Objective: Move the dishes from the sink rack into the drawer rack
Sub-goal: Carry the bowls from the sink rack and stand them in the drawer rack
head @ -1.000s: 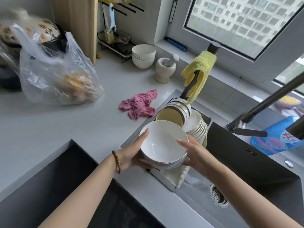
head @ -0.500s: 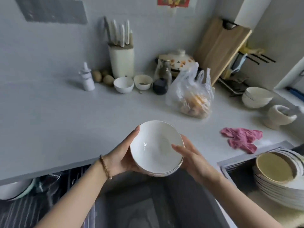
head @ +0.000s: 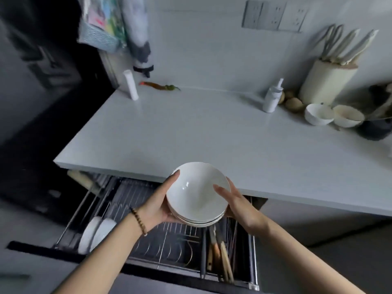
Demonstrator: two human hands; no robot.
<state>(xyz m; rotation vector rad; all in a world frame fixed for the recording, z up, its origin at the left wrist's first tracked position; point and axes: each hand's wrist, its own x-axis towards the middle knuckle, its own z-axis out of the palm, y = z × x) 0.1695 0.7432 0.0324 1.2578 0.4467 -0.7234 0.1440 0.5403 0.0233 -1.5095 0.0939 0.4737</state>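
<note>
- A person holds a stack of bowls [head: 197, 194] in both hands above the open drawer rack [head: 169, 247], just in front of the counter [head: 191, 132] edge. The stack touches neither the rack nor the counter.
- The left hand [head: 157, 205] cups the stack's left side, with the thumb hooked over the top rim and the fingers curled underneath, out of sight. A bead bracelet [head: 139, 221] circles the wrist.
- The right hand [head: 235, 203] grips the right side, with the thumb lying across the rim into the top bowl and the fingers curled behind and under the stack.
- The drawer rack is a wire frame pulled out from beneath the counter. Two white plates [head: 96, 234] stand on edge at its left end. A narrow compartment at its right end holds wooden-handled utensils [head: 220, 255].
- The pale, smooth counter runs wide across the kitchen, and its left end meets a dark, blurred area.
- Against the back wall at the right stands a cream knife block [head: 327, 81] bristling with pale handles.
- Near the block are two small bowls [head: 319, 114] side by side and a white spray bottle [head: 272, 96]. Between the bottle and the block lie some brownish round items, too small to identify.
- A dark pot [head: 373, 129] sits at the far right edge.
- In the far left corner a white tube [head: 131, 84] stands upright, with a red-and-green chilli pepper [head: 160, 85] lying just beside it.
- A grey row of wall sockets [head: 273, 15] is mounted high on the white wall, and blurred cloths [head: 101, 22] hang at the upper left.
</note>
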